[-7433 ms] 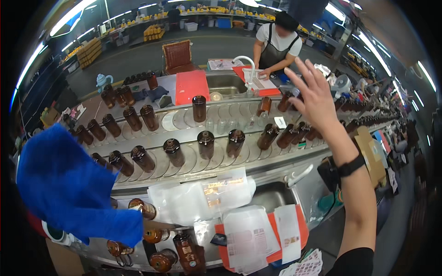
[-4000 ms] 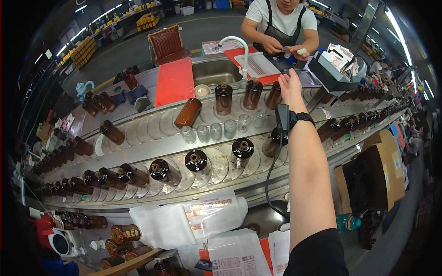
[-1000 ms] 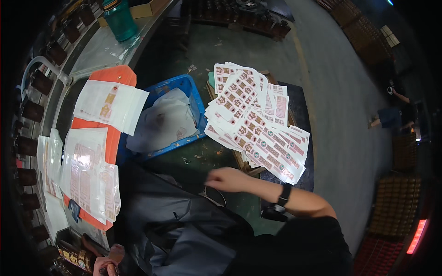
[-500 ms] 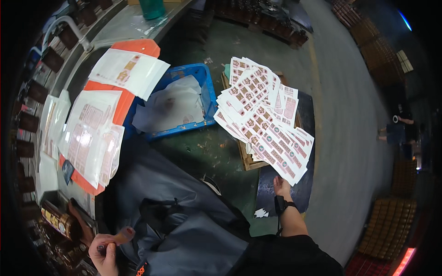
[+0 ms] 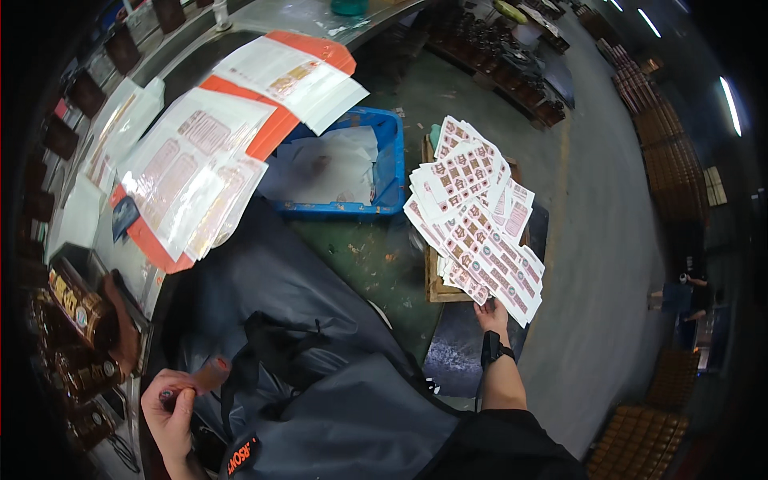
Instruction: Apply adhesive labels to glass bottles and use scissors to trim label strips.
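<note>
Low on the left, my left hand (image 5: 170,410) is closed in a pinch on a curled label (image 5: 211,374), partly clear with reddish print. To the right of my lap, my right hand (image 5: 492,317), with a black band on the wrist, grips the near edge of the label sheets (image 5: 480,208). Those sheets lie fanned in an untidy pile, white with red and gold print; some of its fingers are hidden at the sheet edge. More printed label sheets (image 5: 172,160) rest on an orange board (image 5: 269,138) at the left, overlapping one another.
A blue crate (image 5: 390,164) holding white paper stands beyond my knees. The pile rests on a wooden support (image 5: 436,280). Brown jars (image 5: 82,308) line the metal bench at left. Dark racked goods (image 5: 496,68) stand far off, and a person (image 5: 692,300) is at far right.
My view has turned a little. My right hand has shifted along the near edge of the pile, its fingers now at a lower left sheet. The left hand keeps the label.
</note>
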{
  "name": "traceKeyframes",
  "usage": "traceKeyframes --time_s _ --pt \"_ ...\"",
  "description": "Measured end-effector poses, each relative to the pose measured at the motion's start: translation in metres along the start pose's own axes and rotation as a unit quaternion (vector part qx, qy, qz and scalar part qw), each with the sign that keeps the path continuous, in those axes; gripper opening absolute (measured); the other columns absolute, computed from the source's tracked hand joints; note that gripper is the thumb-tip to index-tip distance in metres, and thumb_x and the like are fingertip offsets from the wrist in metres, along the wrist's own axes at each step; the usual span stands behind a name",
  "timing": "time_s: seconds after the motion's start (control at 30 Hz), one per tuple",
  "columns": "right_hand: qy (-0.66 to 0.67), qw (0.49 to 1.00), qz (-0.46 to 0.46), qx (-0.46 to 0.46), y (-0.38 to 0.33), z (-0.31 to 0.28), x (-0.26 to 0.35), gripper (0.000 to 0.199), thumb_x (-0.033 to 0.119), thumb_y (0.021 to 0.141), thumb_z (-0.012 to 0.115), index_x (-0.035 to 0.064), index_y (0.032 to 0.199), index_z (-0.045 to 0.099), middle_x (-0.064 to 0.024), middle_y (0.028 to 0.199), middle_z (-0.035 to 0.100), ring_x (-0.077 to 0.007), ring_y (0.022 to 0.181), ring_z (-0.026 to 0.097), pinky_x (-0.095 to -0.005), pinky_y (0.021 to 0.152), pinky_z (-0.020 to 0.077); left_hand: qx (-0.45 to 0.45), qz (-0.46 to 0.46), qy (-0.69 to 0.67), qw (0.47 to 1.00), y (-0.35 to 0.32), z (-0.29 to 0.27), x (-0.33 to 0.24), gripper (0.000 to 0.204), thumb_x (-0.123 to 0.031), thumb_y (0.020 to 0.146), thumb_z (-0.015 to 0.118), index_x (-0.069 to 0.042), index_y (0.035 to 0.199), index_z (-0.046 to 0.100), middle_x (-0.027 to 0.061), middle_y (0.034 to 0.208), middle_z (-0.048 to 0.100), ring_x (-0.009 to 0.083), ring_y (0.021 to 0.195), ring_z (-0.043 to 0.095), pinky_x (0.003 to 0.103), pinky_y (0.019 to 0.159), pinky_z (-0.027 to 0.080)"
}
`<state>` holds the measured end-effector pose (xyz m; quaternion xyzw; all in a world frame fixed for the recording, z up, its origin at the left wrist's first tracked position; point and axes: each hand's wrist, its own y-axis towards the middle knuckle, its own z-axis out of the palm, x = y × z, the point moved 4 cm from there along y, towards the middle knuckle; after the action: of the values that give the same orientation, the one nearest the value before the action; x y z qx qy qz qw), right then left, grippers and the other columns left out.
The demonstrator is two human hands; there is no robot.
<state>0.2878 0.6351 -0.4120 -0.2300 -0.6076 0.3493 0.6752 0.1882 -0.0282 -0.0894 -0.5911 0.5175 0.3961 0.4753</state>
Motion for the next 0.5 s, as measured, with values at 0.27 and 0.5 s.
traceKeyframes --time_s 0.27,0.5 --pt "-0.152 0.988 0.018 0.035 0.035 0.032 0.017 0.02 -0.003 0.084 0.052 -0.0005 0.103 0.055 -0.0121 0.091 0.063 -0.0279 0.08 0.066 -0.0419 0.08 0.0578 -0.025 0.008 -0.016 1.0 -0.021 0.0 0.016 0.008 -0.003 0.082 0.062 0.003 0.087 0.059 0.0107 0.083 0.059 0.0166 0.077 0.056 0.027 0.071 0.044" --pt "-0.179 0.98 -0.022 0.086 0.019 0.061 0.021 0.036 -0.007 0.089 0.038 -0.0009 0.124 0.044 -0.0208 0.116 0.058 -0.0357 0.102 0.063 -0.0533 0.086 0.0553 -0.062 0.008 -0.059 0.996 -0.033 -0.005 0.034 0.007 -0.001 0.082 0.062 0.003 0.088 0.059 0.0113 0.083 0.06 0.0178 0.078 0.057 0.028 0.073 0.046"
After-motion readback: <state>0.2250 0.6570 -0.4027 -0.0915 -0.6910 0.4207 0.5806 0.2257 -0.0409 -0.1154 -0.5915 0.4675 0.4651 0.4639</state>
